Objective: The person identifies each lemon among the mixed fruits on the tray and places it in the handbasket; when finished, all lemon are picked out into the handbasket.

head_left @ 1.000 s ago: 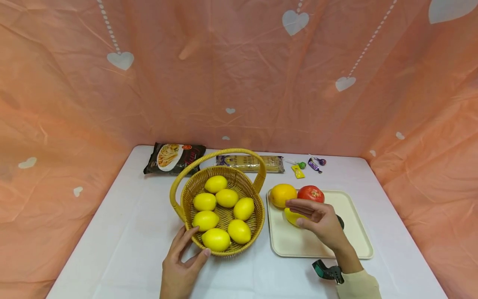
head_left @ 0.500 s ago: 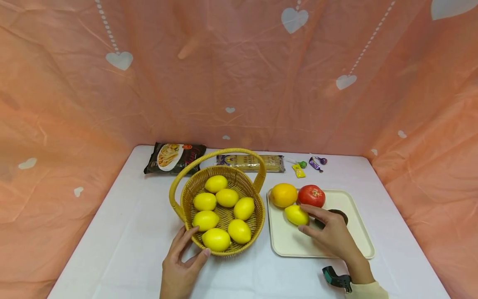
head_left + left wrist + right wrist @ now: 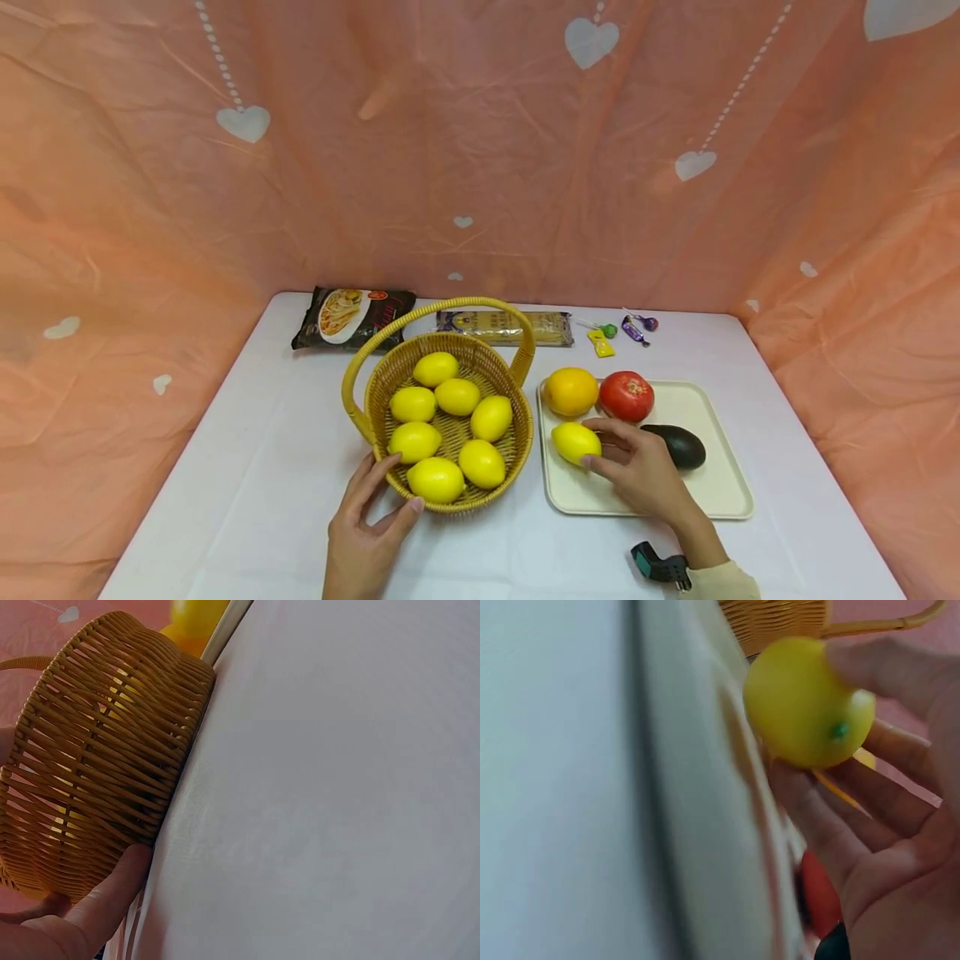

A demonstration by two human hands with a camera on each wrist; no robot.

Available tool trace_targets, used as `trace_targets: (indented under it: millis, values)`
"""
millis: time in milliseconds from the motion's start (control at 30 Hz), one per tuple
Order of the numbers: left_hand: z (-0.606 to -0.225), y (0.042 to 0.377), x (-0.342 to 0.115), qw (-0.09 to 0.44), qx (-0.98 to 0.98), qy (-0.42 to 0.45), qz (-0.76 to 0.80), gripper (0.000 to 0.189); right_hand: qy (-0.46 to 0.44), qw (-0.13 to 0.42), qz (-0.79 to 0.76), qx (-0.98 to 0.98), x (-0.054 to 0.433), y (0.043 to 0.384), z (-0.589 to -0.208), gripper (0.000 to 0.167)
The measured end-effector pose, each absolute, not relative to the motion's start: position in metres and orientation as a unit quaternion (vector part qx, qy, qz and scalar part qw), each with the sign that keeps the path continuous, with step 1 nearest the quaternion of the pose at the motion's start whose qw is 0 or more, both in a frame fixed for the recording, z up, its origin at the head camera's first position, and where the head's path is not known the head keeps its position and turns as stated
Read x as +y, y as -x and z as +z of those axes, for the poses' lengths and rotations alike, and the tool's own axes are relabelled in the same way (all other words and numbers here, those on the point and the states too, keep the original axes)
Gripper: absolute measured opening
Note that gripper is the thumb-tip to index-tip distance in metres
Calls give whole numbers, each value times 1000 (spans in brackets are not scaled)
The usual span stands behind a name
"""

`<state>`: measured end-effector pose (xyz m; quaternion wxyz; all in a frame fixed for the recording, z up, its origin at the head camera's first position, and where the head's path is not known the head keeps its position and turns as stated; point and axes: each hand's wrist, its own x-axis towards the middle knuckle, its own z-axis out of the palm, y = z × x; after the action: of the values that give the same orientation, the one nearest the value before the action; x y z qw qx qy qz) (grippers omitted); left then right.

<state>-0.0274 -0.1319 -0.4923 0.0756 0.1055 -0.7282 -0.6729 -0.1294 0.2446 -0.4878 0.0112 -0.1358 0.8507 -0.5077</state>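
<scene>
My right hand [image 3: 645,473] pinches a lemon [image 3: 574,442] between thumb and fingers, low over the near-left part of a cream tray [image 3: 722,487]. The right wrist view shows the thumb on top of the lemon [image 3: 791,705] and fingers under it. At the near-left side of a wicker basket [image 3: 453,438], my left hand [image 3: 366,533] holds the rim with thumb and fingertips. Several lemons [image 3: 435,481] lie inside the basket. In the left wrist view, a finger lies against the lower edge of the basket's woven wall [image 3: 105,765].
On the tray are an orange-yellow fruit [image 3: 571,392], a red tomato [image 3: 627,397] and a dark oval avocado [image 3: 678,447]. Behind the basket lie a black noodle bag [image 3: 352,318], a long noodle packet [image 3: 551,328] and several sweets [image 3: 601,342]. The basket's handle [image 3: 474,302] arches upward.
My right hand has come down onto the lemon on the tray, gripped it and shifted it left, away from the avocado. The left hand and basket have stayed put.
</scene>
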Motion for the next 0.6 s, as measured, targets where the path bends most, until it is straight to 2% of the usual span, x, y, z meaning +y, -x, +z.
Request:
trace_targets:
  millis: [167,433,600]
  values:
    - [-494,26,-132,78,-730,-102,-671,63,185,-3,-554,812,244,131,-470,41]
    - [-495,28,-132,79,-727,-104,-674,63,263,66,-559,783,203,141,-439,44]
    - [-495,28,-132,75,-725,-105,-677,63,309,75,-513,797,167,149,-438,43]
